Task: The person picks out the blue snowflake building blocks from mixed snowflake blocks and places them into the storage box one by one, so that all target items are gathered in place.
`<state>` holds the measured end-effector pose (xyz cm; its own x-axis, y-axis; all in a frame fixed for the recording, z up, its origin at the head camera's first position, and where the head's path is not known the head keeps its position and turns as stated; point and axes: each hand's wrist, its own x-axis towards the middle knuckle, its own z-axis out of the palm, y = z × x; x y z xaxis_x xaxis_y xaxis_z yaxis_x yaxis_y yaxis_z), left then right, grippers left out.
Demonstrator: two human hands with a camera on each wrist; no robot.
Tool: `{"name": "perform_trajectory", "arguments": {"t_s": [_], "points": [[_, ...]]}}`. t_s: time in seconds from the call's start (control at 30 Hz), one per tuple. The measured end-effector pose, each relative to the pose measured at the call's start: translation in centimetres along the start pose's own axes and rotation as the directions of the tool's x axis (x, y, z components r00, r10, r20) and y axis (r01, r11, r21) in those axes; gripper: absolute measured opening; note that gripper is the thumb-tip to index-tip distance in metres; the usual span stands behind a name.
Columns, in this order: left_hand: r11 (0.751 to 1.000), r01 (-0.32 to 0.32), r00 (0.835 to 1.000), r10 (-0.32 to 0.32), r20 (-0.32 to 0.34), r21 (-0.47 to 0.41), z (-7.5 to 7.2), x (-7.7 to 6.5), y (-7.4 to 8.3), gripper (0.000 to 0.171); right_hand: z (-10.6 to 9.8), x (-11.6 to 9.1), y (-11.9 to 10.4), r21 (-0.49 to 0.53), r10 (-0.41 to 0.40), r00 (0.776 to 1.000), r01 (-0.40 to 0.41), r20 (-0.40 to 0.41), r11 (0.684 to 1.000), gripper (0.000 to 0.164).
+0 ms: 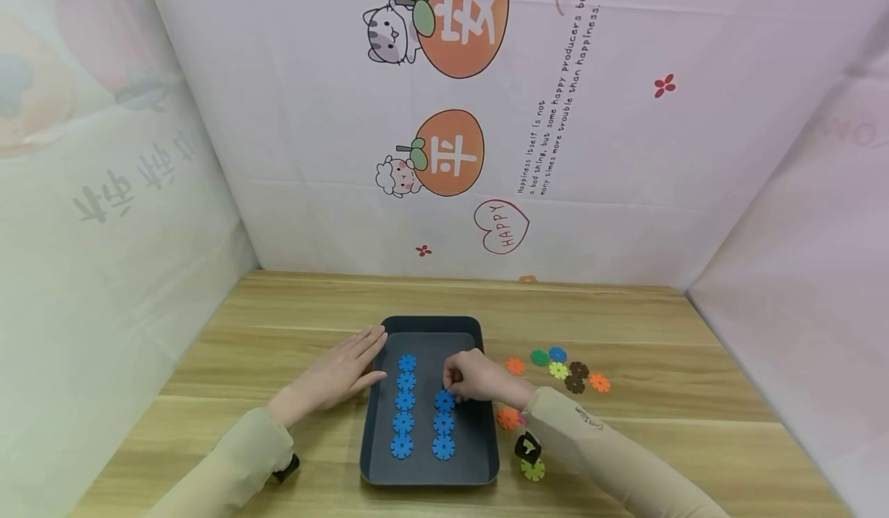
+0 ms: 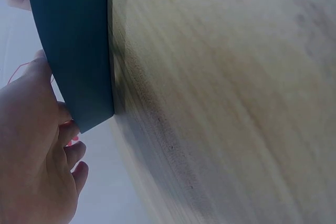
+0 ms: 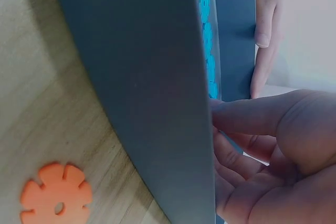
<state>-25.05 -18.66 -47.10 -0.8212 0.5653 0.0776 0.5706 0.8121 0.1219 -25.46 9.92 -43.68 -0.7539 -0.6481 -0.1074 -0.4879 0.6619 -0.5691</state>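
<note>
A dark grey tray point(image 1: 479, 468) holds two columns of blue notched plastic discs. Several linked or touching discs point(image 1: 404, 401) make up the left column; three form the right one. My right hand point(image 1: 475, 375) reaches over the right wall, its curled fingertips pinching the edge of the top disc point(image 1: 444, 401) in the right column. In the right wrist view, the tray wall hides those fingertips. My left hand point(image 1: 340, 371) lies at the left rim with fingers extended, fingertips against the upper corner and thumb close to the side wall.
Right of the tray, loose discs lie scattered: orange point(image 1: 599, 382), green point(image 1: 539, 357), yellow point(image 1: 558, 370), brown point(image 1: 579, 369) and blue point(image 1: 558, 354). A yellow-green disc point(image 1: 532, 470) sits below the right sleeve. White printed cloth point(image 1: 312, 155) walls the wooden table point(image 1: 312, 298) at back and sides.
</note>
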Motion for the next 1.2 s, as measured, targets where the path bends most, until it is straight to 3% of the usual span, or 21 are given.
{"name": "perform_trajectory", "arguments": {"t_s": [1.2], "points": [[1.0, 0.005, 1.0, -0.005, 0.006, -0.006, 0.17, 0.02, -0.09, 0.071, -0.33, -0.1, -0.16, -0.006, 0.003, 0.999, -0.004, -0.042, 1.0, 0.013]]}}
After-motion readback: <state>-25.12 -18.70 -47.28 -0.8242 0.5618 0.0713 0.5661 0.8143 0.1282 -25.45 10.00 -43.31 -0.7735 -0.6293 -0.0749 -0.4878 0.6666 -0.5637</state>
